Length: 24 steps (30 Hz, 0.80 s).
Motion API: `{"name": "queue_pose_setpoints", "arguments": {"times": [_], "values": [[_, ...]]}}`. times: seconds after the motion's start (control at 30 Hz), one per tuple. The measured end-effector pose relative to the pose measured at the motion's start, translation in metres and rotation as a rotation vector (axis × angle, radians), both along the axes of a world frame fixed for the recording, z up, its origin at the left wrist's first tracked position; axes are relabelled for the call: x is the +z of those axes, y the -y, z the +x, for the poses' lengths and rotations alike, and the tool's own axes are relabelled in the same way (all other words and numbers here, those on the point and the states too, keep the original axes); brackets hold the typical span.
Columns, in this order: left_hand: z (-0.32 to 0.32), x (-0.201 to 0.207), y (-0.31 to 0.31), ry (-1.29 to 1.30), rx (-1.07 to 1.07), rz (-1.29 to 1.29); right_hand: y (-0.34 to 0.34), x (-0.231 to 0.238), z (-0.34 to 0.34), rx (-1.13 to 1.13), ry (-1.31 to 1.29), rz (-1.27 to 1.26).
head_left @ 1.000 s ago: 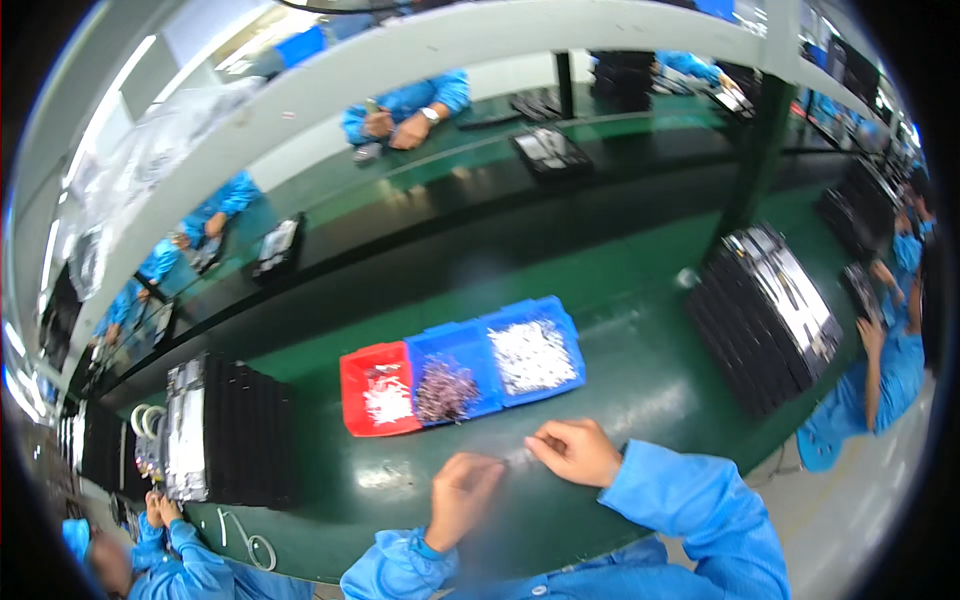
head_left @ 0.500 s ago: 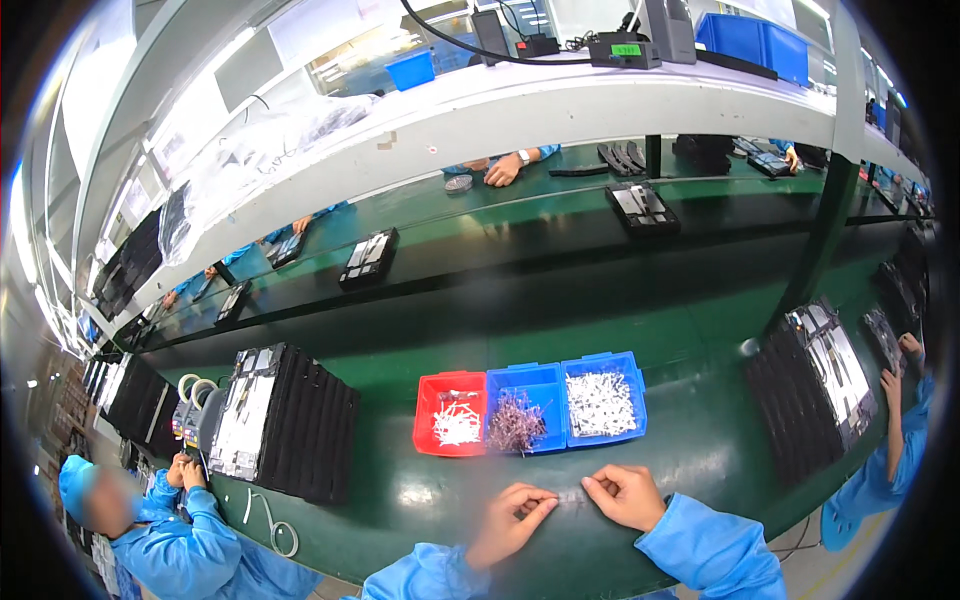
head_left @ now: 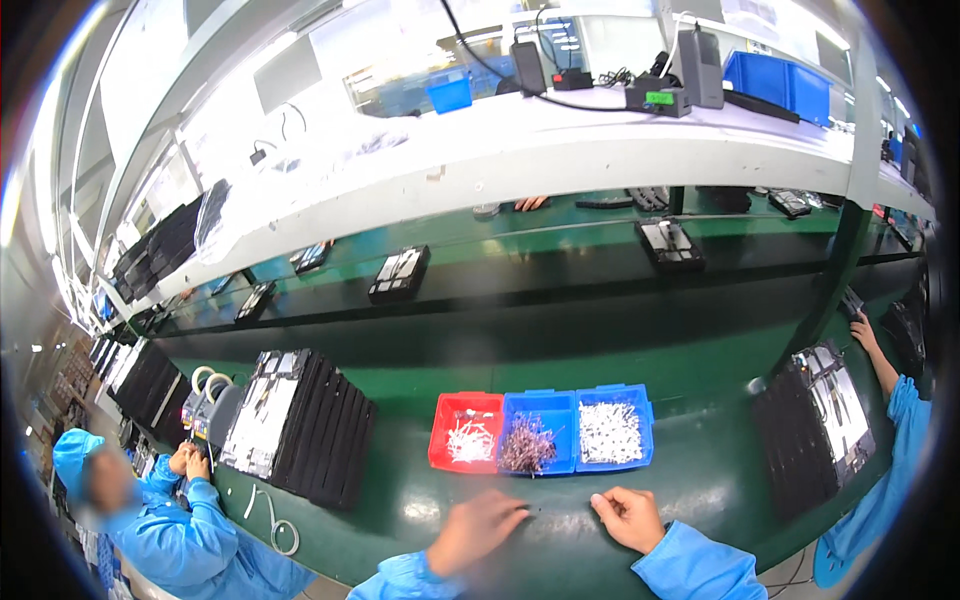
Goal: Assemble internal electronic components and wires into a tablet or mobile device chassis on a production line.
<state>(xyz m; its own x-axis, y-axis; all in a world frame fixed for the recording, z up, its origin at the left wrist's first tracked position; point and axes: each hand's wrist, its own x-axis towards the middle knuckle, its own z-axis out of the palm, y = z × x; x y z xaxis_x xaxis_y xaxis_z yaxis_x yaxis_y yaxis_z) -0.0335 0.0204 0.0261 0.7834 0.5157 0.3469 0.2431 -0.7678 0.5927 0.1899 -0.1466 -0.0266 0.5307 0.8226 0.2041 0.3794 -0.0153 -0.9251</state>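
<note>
Green bench [head_left: 700,440]: hands [head_left: 475,528] [head_left: 630,518] apart, near red bin [head_left: 485,402], two blue bins [head_left: 562,412] [head_left: 612,391].

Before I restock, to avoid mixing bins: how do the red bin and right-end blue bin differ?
The red bin is at the row's left end; the blue bin is at its right end. The red bin holds thin white strips; the blue bin holds many small white pieces. Red bottom shows inside the red bin, while the blue bin's bottom is mostly covered. Both sit open-topped on the green table.
</note>
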Motion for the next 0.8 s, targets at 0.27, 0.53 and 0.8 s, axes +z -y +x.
{"name": "queue_pose_setpoints", "arguments": {"times": [0.27,0.53,0.8], "values": [[0.007,0.242,-0.097,0.663,0.306,0.800,0.006,-0.006,0.005,-0.028,0.023,-0.055],[0.110,0.425,-0.226,-0.414,0.767,0.664,0.005,0.000,0.003,0.016,0.041,0.001],[0.123,0.430,-0.357,-0.590,0.679,0.421,0.005,-0.004,0.005,0.056,0.026,0.030]]}}
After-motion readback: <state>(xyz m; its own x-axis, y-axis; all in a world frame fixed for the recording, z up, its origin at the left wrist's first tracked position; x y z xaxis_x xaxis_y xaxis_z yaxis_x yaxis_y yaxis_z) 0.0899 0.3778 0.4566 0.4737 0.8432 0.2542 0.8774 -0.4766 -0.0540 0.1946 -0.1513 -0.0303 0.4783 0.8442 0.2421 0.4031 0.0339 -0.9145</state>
